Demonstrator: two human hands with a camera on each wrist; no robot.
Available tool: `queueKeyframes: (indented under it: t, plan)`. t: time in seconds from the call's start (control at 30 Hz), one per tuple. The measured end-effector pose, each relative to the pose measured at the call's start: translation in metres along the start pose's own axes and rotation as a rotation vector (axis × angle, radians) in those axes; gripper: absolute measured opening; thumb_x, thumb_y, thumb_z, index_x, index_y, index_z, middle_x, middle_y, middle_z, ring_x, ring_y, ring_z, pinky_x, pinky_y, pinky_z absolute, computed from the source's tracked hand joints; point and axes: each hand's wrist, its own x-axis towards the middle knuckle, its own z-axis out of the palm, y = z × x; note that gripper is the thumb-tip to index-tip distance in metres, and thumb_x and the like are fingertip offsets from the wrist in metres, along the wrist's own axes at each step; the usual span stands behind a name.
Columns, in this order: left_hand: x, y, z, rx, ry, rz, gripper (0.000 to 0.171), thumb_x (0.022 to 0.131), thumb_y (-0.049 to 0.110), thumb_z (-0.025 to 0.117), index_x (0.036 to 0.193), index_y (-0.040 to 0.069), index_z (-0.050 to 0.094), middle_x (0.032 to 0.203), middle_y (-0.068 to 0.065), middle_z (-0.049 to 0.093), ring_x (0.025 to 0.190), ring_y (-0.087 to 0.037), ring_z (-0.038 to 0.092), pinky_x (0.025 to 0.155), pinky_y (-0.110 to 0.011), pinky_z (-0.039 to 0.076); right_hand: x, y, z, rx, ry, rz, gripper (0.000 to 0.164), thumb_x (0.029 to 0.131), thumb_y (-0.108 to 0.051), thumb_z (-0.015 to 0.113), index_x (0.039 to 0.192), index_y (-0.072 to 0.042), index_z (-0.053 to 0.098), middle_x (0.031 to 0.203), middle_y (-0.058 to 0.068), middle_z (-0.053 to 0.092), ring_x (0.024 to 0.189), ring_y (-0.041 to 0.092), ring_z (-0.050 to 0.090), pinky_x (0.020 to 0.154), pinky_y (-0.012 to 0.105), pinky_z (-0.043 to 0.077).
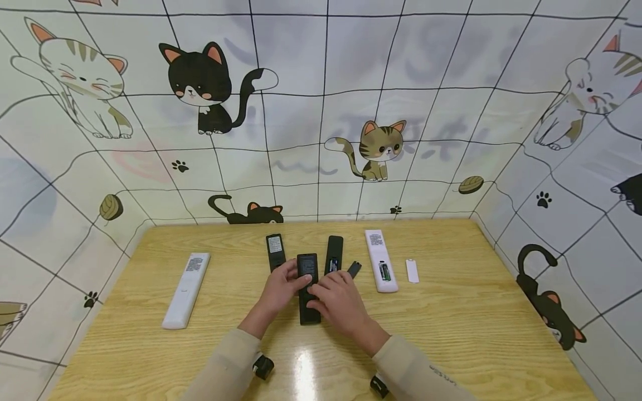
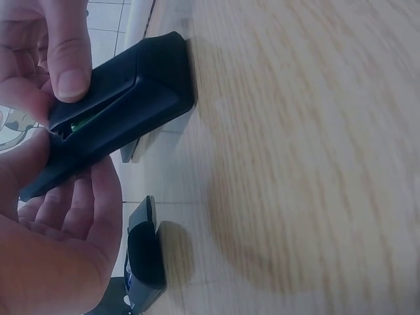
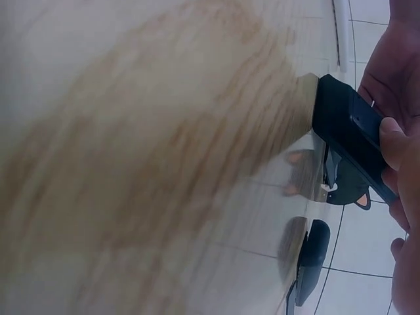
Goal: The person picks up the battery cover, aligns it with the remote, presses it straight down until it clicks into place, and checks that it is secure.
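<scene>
Between both hands is a black remote control [image 1: 308,264], back side up, above the table. My left hand [image 1: 281,287] grips it from the left, thumb on the near face and fingers beneath. The right hand [image 1: 341,298] bends over its lower half; in the left wrist view that thumb and finger pinch the raised edge of the battery cover [image 2: 108,93]. Something green, likely a battery [image 2: 81,123], shows in the gap under the cover. The right wrist view shows the remote's end [image 3: 341,108], with the compartment hidden.
Behind the hands lie two black remotes, a labelled one [image 1: 275,248] and an open one [image 1: 334,248] beside a small black cover [image 1: 354,269]. A white remote [image 1: 186,289] lies left; another [image 1: 379,256] with batteries exposed lies right, near its white cover [image 1: 412,271]. Cat-print walls [image 1: 296,122] enclose the table.
</scene>
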Motion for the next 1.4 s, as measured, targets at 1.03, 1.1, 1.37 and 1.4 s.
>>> queueKeyframes:
  t: [1.03, 1.1, 1.37, 1.4]
  plan:
    - [-0.002, 0.000, 0.002, 0.014, 0.011, 0.011, 0.042, 0.092, 0.014, 0.068, 0.132, 0.010, 0.057, 0.112, -0.013, 0.072, 0.085, -0.017, 0.068, 0.071, -0.030, 0.055, -0.002, -0.008, -0.002, -0.093, -0.001, 0.119, 0.030, 0.080, -0.048, 0.075, 0.099, -0.025, 0.072, 0.091, -0.009, 0.072, 0.090, 0.014, 0.060, 0.090, 0.038, 0.043]
    - [-0.001, -0.001, 0.002, 0.013, 0.008, 0.014, 0.041, 0.092, 0.015, 0.068, 0.131, 0.011, 0.058, 0.112, -0.013, 0.072, 0.085, -0.017, 0.067, 0.071, -0.029, 0.054, -0.002, -0.008, -0.004, -0.068, -0.020, 0.164, 0.033, 0.080, -0.049, 0.074, 0.102, -0.024, 0.070, 0.091, -0.008, 0.072, 0.090, 0.014, 0.061, 0.090, 0.038, 0.044]
    - [-0.004, 0.001, 0.001, 0.038, 0.019, 0.014, 0.043, 0.093, 0.016, 0.066, 0.134, 0.009, 0.055, 0.118, -0.015, 0.070, 0.090, -0.019, 0.066, 0.074, -0.035, 0.054, 0.004, -0.010, -0.015, 0.246, -0.163, 0.440, 0.057, 0.080, -0.045, 0.077, 0.124, -0.013, 0.062, 0.093, -0.003, 0.069, 0.083, 0.013, 0.058, 0.074, 0.031, 0.048]
    - [-0.005, 0.003, 0.001, 0.038, 0.020, 0.012, 0.043, 0.093, 0.015, 0.066, 0.134, 0.008, 0.055, 0.118, -0.016, 0.070, 0.090, -0.020, 0.066, 0.075, -0.036, 0.054, 0.005, -0.010, -0.016, 0.275, -0.184, 0.466, 0.059, 0.080, -0.045, 0.076, 0.126, -0.011, 0.061, 0.094, -0.003, 0.069, 0.084, 0.013, 0.059, 0.074, 0.031, 0.048]
